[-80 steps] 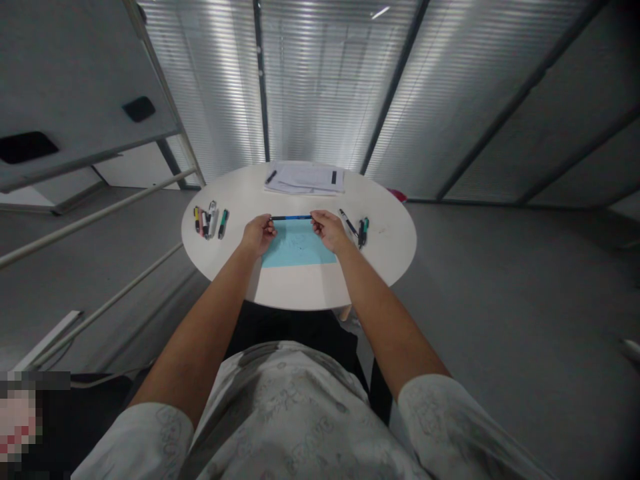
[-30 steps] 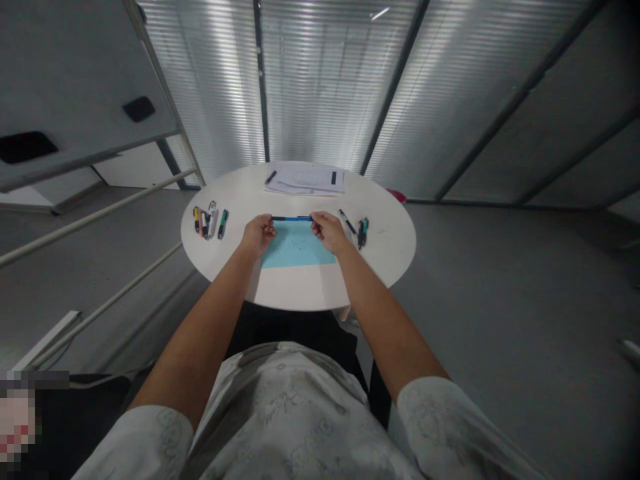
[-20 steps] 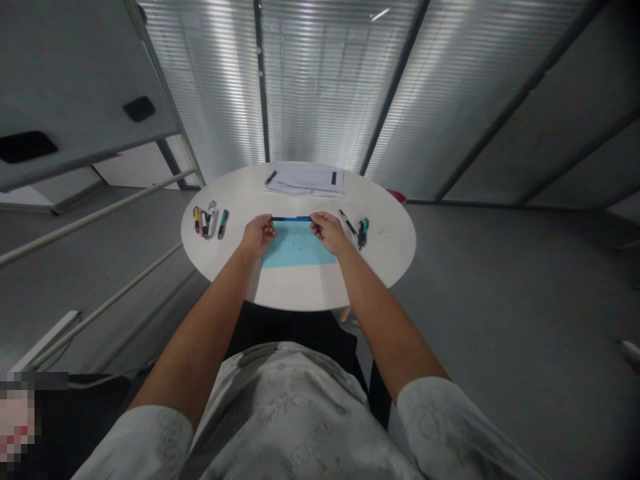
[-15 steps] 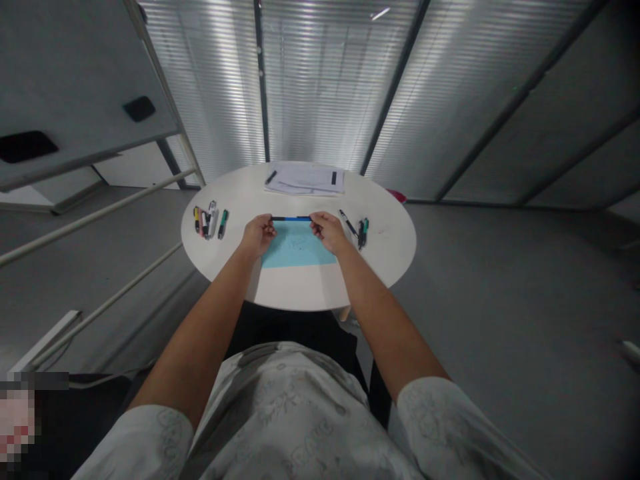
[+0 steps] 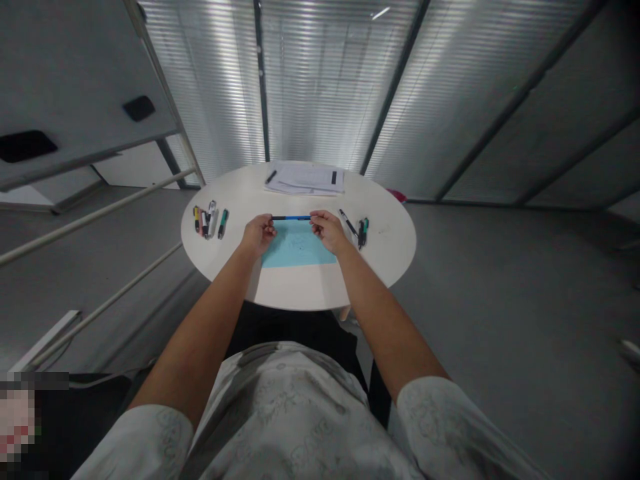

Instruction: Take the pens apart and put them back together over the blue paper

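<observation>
A blue and black pen [image 5: 292,218] is stretched level between my two hands, over the far edge of a light blue sheet [image 5: 299,247] with small dark marks on it. My left hand [image 5: 259,235] pinches the black end of the pen. The blue end is in the closed fingers of my right hand [image 5: 327,231]. Both hands are above the round white table [image 5: 300,290].
Several markers [image 5: 205,221] lie on the table's left side, with a green pen [image 5: 223,224] beside them. Dark and green pens [image 5: 363,232] lie on the right. White papers [image 5: 305,179] rest at the back. White rails [image 5: 100,217] stand left.
</observation>
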Available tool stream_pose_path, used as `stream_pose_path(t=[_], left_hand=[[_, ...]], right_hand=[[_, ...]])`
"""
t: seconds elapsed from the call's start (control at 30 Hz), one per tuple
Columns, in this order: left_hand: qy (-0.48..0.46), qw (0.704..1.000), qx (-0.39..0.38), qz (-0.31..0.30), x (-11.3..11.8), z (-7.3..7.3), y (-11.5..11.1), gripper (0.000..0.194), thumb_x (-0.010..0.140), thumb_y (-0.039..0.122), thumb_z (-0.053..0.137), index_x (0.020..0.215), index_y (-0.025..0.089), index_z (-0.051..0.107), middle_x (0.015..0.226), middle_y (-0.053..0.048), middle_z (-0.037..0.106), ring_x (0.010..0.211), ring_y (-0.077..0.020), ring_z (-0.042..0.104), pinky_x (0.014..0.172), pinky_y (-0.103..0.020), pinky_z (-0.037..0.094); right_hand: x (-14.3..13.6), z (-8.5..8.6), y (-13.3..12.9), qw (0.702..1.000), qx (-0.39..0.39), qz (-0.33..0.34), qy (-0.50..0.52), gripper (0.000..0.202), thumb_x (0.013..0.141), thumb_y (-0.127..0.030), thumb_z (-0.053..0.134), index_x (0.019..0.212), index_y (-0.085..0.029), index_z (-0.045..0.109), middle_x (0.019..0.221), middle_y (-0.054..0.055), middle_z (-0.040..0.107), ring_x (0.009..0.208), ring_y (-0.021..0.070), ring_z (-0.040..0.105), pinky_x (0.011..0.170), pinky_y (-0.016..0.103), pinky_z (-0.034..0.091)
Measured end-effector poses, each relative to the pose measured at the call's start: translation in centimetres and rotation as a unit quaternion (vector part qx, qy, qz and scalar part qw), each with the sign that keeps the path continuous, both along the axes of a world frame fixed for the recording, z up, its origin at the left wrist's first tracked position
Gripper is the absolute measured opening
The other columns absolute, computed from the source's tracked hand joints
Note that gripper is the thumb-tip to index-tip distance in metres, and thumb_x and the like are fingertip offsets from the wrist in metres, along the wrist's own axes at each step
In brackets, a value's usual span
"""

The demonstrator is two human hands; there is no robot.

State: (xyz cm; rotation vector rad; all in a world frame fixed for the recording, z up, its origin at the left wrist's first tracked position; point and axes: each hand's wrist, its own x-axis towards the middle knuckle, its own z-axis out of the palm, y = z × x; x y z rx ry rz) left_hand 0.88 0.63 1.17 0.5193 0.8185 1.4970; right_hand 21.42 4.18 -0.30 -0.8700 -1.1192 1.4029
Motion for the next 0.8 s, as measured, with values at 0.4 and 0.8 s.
stream_pose_path(t=[0.4,0.8], left_hand=[[0.006,1.000,0.011,0.000,-0.01,-0.17,0.04,0.015,0.071,0.015,0.069,0.069,0.017,0.054,0.056,0.003,0.051,0.044,-0.0047,0.042,0.046,-0.019,0.038],[0.008,1.000,0.025,-0.005,-0.18,-0.63,0.31,0.016,0.069,0.015,0.072,0.071,0.016,0.056,0.058,0.003,0.051,0.044,-0.0044,0.043,0.045,-0.019,0.039]], right_hand=[[-0.06,-0.16,0.17,1.000,-0.002,-0.003,0.003,0.027,0.062,-0.028,0.075,0.086,-0.021,0.065,0.067,-0.004,0.062,0.053,0.0067,0.051,0.046,0.020,0.032],[-0.28,0.12,-0.06,1.000,-0.006,-0.014,-0.020,0.034,0.069,-0.047,0.078,0.078,-0.020,0.059,0.059,-0.005,0.057,0.048,0.0054,0.048,0.044,0.019,0.031]])
